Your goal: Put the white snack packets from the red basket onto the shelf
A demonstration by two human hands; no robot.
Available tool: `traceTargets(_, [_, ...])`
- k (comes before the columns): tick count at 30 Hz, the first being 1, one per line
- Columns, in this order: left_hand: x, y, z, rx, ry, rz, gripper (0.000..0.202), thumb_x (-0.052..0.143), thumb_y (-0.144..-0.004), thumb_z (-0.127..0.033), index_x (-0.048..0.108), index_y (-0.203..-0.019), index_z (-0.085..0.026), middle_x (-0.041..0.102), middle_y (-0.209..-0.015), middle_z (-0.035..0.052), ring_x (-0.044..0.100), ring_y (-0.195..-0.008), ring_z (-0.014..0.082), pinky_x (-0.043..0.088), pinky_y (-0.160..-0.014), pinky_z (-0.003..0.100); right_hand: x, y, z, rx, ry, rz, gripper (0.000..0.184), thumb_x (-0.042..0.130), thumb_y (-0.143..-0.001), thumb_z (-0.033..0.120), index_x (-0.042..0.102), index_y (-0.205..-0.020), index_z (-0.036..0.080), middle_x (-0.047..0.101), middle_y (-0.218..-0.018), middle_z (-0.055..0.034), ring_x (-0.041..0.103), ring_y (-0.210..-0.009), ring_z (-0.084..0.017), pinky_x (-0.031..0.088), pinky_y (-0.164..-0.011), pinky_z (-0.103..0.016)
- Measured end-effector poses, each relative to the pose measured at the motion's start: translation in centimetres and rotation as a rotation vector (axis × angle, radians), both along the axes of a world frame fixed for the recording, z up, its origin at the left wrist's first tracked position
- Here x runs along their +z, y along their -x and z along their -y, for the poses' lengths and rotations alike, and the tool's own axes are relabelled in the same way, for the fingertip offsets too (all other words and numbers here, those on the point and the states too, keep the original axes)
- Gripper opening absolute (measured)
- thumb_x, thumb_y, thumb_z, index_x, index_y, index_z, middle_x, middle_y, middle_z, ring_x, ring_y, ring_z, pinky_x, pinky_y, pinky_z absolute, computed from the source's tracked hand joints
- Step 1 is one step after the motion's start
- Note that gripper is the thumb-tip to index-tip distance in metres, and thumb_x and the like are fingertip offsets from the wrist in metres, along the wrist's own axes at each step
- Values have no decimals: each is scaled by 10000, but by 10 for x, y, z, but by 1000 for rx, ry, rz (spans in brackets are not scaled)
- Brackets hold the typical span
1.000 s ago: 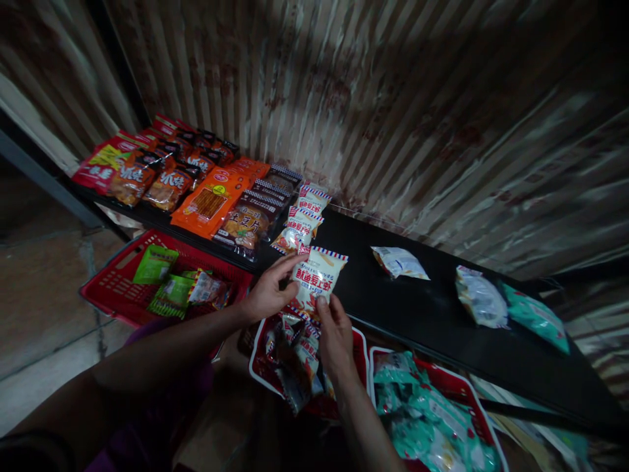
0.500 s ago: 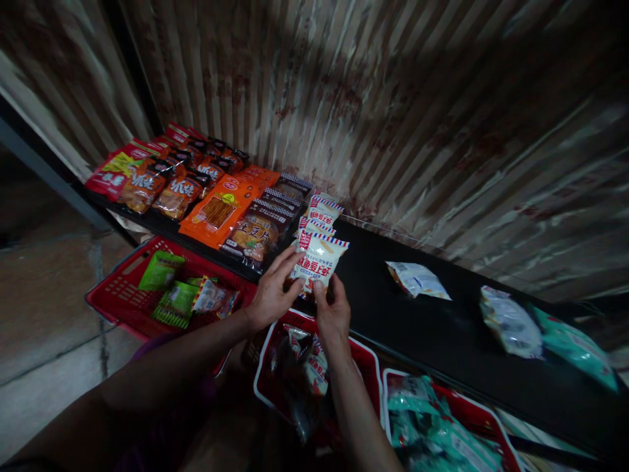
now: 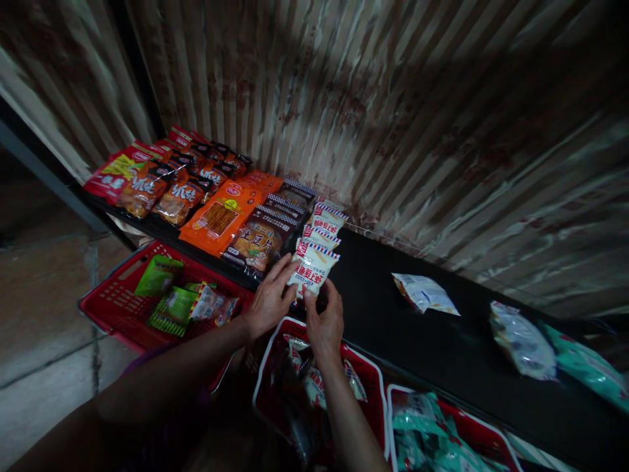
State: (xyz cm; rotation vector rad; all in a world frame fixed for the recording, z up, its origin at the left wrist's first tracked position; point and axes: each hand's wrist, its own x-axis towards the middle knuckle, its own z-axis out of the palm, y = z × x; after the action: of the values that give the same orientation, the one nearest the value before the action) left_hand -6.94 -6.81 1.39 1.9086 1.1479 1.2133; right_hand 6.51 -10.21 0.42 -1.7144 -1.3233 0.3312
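While the R forearm [image 3: 348,406] part-hides it, a red basket [image 3: 376,396] of pkts sits just on the near side of the held white pkt [image 3: 313,272]; teal-filled basket [image 3: 474,426] to its R, basket w/ green pkts [image 3: 113,292] to its L. L hand [image 3: 272,298] pinches its L edge, R hand [image 3: 327,321] its lower edge, thumb on front. It's at the front of the black shelf [image 3: 368,341]; can't tell if touching. Brown pkts [image 3: 255,239] hem it in on L, orange pkts [image 3: 219,216] beyond; two loose white pkts [image 3: 425,293] + teal pkt [image 3: 584,367] well off R. White row [image 3: 331,219] directly behind, then pleated sheet [image 3: 314,85]. Vs 0.5 s ago: held pkt is lower, more of row showing.
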Motion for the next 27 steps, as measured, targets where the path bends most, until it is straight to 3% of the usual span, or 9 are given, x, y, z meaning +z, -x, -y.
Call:
traceTargets(11, [1,-4,1,-3,-5,-16,477,399,-912,-235,380,-1384,-179,294,-1497,125,334,-1355,214,344,-1095,369,-5,0,-1,57,-27,-85,603,518,-832,459,408,-1347,165,539,-1281,-155,519,-1157,-267,400,-975,-467])
traceTargets(21, [-1,-7,1,-20,23,-38,525,412,-908,-240,302,-1420,-219,255,-1514,111,274,-1384,202,305,-1118,384,-2,-2,-3,37,-6,-33,647,521,-822,484,379,-1384,197,479,-1369,-138,464,-1233,-272,390,-994,-465])
traceTargets(27, [-5,-10,0,-22,29,-36,531,408,-906,-236,291,-1423,-201,263,-1509,120,280,-1381,213,297,-1122,396,2,-2,-4,69,70,-123,671,502,-830,477,328,-1416,201,530,-1328,-136,542,-1167,-271,434,-950,-442])
